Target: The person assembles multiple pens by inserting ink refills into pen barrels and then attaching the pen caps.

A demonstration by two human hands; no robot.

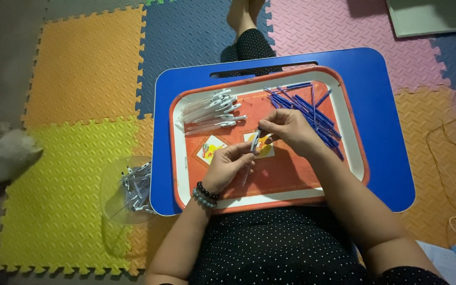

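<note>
Two hands meet over the middle of the orange tray (180, 158). Left hand (229, 166) is pinched on a white pen barrel (254, 142); long axis runs roughly upright, near edge to far edge, top end tilted slightly right. Right hand (286, 129) has its fingertips closed on the barrel's upper end. White pen bodies (212, 112) are piled at the far left corner, blue refills (304, 111) along the far right. Clear bowl (113, 190) of finished pens sits on the mat left of the blue lap table (386, 158).
</note>
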